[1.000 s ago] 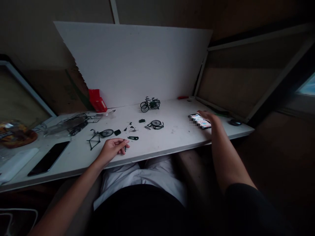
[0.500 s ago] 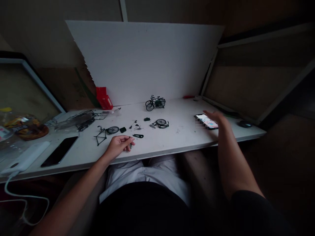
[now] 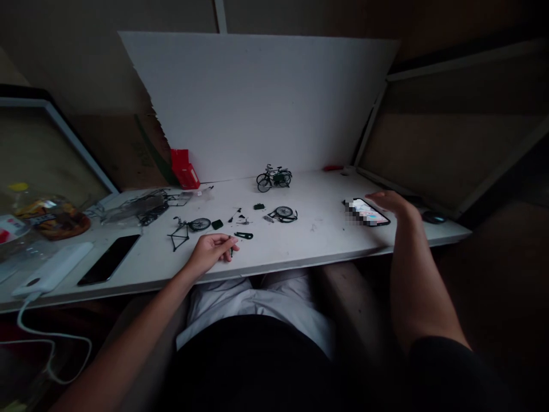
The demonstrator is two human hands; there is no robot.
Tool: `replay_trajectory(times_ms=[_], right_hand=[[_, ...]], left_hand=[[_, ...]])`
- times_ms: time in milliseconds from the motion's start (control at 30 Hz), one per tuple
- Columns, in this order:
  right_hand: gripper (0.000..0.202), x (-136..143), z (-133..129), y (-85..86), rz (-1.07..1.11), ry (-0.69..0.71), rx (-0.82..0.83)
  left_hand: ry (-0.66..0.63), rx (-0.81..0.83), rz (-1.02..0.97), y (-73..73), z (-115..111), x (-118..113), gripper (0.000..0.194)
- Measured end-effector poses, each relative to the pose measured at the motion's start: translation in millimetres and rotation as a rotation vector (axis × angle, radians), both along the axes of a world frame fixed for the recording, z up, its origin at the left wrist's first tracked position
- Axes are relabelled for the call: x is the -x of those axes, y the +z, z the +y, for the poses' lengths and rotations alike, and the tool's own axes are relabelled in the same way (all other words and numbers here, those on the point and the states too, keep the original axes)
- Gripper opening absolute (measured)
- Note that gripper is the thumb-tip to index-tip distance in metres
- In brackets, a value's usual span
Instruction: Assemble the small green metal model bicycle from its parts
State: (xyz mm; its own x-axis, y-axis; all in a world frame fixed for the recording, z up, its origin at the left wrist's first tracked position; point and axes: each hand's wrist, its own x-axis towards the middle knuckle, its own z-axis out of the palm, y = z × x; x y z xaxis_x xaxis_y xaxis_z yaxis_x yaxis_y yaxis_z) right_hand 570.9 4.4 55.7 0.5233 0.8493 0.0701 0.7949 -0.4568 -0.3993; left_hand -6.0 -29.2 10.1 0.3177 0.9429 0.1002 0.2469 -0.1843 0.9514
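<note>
My left hand (image 3: 212, 250) rests at the front of the table, thumb and fingertips pinched on a small dark green part (image 3: 232, 252). Just beyond those fingertips lies a dark green chain cover (image 3: 244, 235). A partly built model bicycle frame (image 3: 189, 225) lies behind the wrist, with a small dark block (image 3: 217, 224) beside it. Over at the right, my right hand (image 3: 394, 204) is held with fingers stretched out, at the right edge of a lit phone (image 3: 372, 214). Whether it touches the screen is unclear.
An assembled model bicycle (image 3: 274, 178) stands near the white backboard (image 3: 266, 103). A loose wheel with curved parts (image 3: 283, 214) lies in front of it. At left are a dark phone (image 3: 110, 260), a white power bank (image 3: 54, 269), a red box (image 3: 184, 170) and plastic bags with parts (image 3: 143, 209).
My right hand has shifted a little rightward, off the lit phone's screen toward its edge. My left hand keeps its pinch. The whole view has shifted slightly.
</note>
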Motion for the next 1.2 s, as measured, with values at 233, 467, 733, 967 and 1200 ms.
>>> replay_trajectory(times_ms=[233, 467, 733, 967, 1200], right_hand=[[0.046, 64.3, 4.1, 44.4, 0.06, 0.418, -0.328], [0.034, 206.0, -2.1, 57.6, 0.291, 0.98, -0.336], [0.01, 340.7, -30.9, 2.4, 0.33, 1.385, -0.422], [0.013, 344.4, -24.0, -21.4, 0.182, 1.296, -0.577], [0.008, 345.6, -25.0, -23.1, 0.097, 1.327, -0.637]], left_hand=[[0.018, -0.037, -0.072, 1.3, 0.3, -2.6, 0.044], [0.015, -0.045, -0.149, -0.7, 0.2, -5.6, 0.043], [-0.011, 0.012, -0.24, 0.2, -8.2, -15.5, 0.045], [0.021, -0.009, -0.252, -1.0, -7.3, -15.1, 0.043], [0.005, -0.006, -0.255, -8.9, -3.2, -14.7, 0.046]])
